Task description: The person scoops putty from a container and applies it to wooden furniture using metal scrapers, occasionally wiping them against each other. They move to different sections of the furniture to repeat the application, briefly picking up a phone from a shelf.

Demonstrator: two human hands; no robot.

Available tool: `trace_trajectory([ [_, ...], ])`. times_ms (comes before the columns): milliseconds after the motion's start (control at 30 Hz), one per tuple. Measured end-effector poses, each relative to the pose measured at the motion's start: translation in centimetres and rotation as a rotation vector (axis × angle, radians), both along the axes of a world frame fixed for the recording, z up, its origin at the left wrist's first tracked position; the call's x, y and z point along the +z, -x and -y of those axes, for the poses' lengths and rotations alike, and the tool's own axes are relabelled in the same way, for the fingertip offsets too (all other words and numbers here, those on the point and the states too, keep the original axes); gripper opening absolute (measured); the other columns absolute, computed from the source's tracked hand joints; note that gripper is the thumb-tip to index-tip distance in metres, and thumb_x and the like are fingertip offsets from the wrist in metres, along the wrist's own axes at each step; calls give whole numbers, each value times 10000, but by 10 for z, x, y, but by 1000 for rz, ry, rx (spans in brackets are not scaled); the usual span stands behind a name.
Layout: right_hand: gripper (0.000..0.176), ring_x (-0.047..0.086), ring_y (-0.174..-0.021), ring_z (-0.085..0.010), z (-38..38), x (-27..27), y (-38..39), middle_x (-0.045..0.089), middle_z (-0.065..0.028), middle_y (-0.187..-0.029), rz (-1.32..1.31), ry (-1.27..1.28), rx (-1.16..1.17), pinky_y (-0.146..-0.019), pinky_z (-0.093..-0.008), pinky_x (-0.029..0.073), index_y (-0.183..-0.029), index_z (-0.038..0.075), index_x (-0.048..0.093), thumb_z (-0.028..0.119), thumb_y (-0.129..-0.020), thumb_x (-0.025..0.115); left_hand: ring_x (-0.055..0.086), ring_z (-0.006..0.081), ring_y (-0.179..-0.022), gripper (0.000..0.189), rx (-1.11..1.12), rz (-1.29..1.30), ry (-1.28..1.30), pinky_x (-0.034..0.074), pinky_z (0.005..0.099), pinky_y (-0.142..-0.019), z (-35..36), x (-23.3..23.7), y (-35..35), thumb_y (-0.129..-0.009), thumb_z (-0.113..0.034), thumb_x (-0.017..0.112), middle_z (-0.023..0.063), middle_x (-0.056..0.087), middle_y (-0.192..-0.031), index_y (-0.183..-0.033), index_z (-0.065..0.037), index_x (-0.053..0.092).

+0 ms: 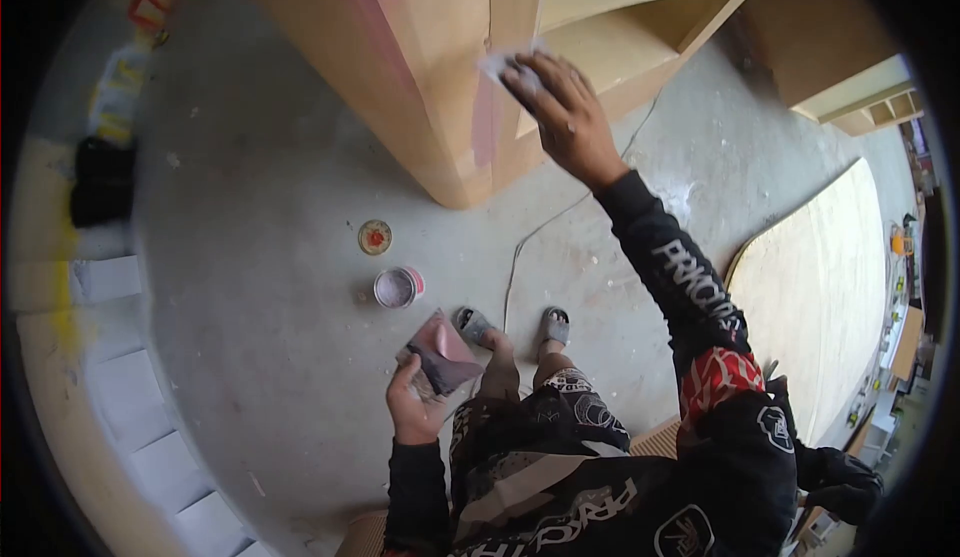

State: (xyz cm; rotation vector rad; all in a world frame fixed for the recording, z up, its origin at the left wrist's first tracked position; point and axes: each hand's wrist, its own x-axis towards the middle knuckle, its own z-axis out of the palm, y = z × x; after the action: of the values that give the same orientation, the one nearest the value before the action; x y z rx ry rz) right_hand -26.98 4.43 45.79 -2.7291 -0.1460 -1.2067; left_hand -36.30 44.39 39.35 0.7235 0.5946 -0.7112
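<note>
My left hand [414,407] is low in the view, its fingers closed on a flat plate [425,375] that carries a mound of pink paste [444,342]. Higher up, my right hand [567,112] grips a thin, pale flat spreader [500,65] against or very near the edge of a wooden cabinet [450,77]. Streaks of pink filler [484,127] run down the cabinet's edge beside it. Whether the spreader touches the wood is hard to tell. Below the cabinet corner, an open can [396,287] of pinkish paste stands on the floor near a round lid [375,237].
A thin cable [533,233] crosses the grey floor [260,287] by my sandalled feet [555,327]. A large pale board [820,287] lies at the right. Another wooden cabinet [830,37] stands at upper right. White blocks [130,397] line the left side.
</note>
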Motion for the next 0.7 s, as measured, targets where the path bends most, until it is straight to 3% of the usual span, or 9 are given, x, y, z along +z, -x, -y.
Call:
trace_trajectory([
  [167,568,497,-1257,-276,9,-28,-58,531,-65,-1347,221,133,-70,-1060,-437,371,-1293,217,580,-25,-780,612,576,231,-1155,345,-34,-89,-65,441,441,-1019,-7,-34,-9,-896,-114,570,74,604,-1231,-1236,-59,560],
  [267,477,528,-1221,-330,3,-17,-56,565,-131,-1304,172,143,-95,-1029,-463,406,-1300,110,569,29,-831,595,570,222,-1157,347,-23,-45,-106,441,428,-1017,-12,-44,-10,-898,-120,568,67,596,-1236,-1240,-59,556],
  [300,527,485,-1256,-328,3,-24,-61,533,-122,-1328,171,123,-105,-1063,-502,358,-1309,128,562,42,-796,646,569,219,-1156,348,-15,-27,-123,441,422,-1017,-14,-47,-12,-899,-123,568,65,594,-1235,-1242,-59,555],
  [467,548,458,-1293,-350,-1,-49,-74,509,-131,-1361,179,110,-188,-1090,-517,316,-1316,159,559,13,-794,639,562,220,-1163,369,39,-72,-182,424,416,-1033,-32,-69,-26,-901,-138,566,66,587,-1251,-1259,-47,549],
  [700,566,478,-1281,-354,-3,-89,-77,541,-134,-1327,144,94,-215,-1094,-526,301,-1294,145,576,-16,-757,648,542,239,-1199,405,55,-126,-120,405,431,-1049,-33,-87,-28,-900,-138,559,82,574,-1288,-1291,-38,524],
])
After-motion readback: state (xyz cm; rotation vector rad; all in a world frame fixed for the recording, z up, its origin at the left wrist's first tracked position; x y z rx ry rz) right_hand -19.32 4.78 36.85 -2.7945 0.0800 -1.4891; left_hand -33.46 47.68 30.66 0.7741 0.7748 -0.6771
